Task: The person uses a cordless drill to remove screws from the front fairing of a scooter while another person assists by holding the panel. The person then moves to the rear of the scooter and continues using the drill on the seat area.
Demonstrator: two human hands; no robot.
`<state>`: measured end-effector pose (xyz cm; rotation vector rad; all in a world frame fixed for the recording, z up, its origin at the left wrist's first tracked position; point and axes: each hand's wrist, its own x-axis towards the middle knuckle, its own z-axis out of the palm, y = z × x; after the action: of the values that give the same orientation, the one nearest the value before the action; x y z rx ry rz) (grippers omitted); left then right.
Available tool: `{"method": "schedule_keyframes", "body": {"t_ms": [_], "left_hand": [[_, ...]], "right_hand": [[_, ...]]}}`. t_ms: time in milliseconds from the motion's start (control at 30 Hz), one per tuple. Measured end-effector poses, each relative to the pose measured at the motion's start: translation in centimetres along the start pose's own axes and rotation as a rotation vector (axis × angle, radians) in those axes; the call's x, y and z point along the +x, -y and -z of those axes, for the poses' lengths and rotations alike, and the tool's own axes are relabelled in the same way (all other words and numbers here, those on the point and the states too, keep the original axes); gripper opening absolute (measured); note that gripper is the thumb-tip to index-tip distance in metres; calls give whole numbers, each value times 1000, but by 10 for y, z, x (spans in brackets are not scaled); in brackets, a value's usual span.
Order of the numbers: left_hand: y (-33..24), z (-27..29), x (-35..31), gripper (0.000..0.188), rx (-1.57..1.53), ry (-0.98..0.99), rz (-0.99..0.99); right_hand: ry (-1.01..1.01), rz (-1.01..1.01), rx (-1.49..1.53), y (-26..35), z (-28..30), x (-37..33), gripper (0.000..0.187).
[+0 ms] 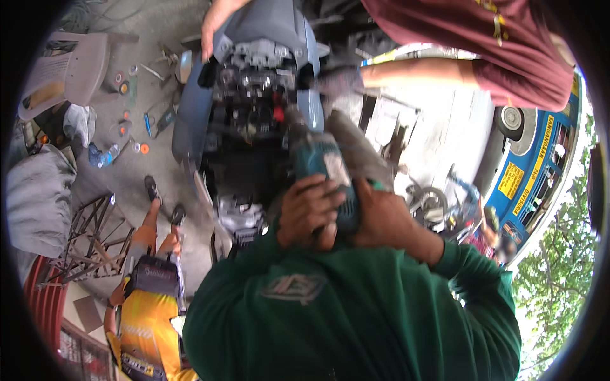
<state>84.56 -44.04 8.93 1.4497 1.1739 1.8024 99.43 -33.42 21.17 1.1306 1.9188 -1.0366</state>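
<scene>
A teal power drill [312, 157] points away from me at a partly stripped motorcycle [264, 19]. My left hand [311, 213] is wrapped round the left side of its rear body, fingers curled over the housing. My right hand [391, 219] grips the drill's right rear side; its handle is mostly hidden. The drill's front end reaches the right edge of the bike's open middle, beside a small red part [278, 108]. Whether the tip touches anything is hidden. Dark inner parts and metal fittings show between the grey-blue side panels [190, 124].
A co-worker in a maroon shirt [470, 38] has one bare hand [213, 32] and one gloved hand [340, 82] at the bike. Tools and bottles litter the floor left, near a plastic chair [82, 70]. A person in yellow [149, 317] is at lower left; a blue vehicle [527, 171] stands right.
</scene>
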Motion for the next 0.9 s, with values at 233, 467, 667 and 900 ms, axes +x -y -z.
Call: {"method": "schedule_keyframes", "body": {"t_ms": [233,467,667,900], "left_hand": [[-11,-5,-12,13,-18,-47,24],[-5,-8,-11,13,-22,-86,10],[-11,-9,-2,12,-39,-141,9],[-22,-11,-1,12,-30,-115,-7]], "right_hand": [[39,13,182,-6,-9,1,73],[-69,-69,215,-1,-18,-11,91],[-221,122,246,-5,-25,-14,93],[-283,196,280,-5,-28,-23,78]]}}
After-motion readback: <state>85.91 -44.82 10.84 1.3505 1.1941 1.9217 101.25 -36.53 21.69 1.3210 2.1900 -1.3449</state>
